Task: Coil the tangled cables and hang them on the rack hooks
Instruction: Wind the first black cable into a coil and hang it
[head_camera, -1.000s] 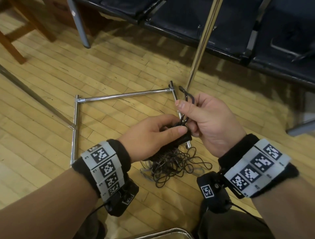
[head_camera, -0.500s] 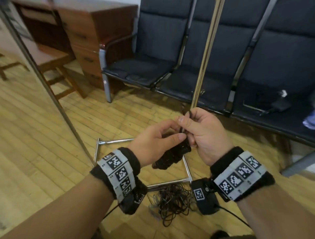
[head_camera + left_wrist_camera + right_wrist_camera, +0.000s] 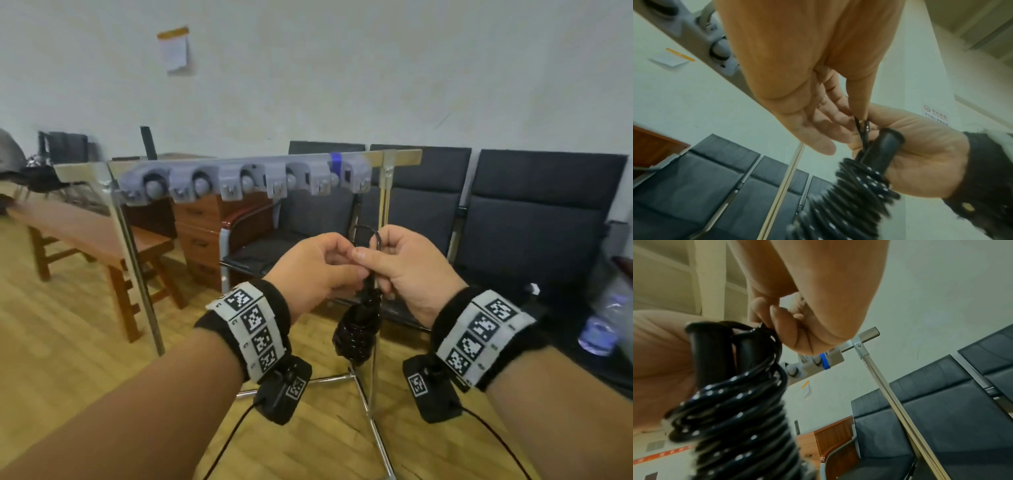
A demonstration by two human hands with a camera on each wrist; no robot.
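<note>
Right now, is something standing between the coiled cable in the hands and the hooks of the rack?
Nothing visible does. The coiled cable hangs from both hands below the rack hooks, with open air between them.

**The tally, live**

We count two hands, left hand [image 3: 318,270] and right hand [image 3: 411,270], one coiled cable bundle [image 3: 358,329], one rack [image 3: 239,164] carrying six grey hook mounts, three dark chairs [image 3: 534,222], and one wall notice [image 3: 173,49].

Even indoor light, wide-angle warping (motion-blurred edges, greenish wrist views)
</note>
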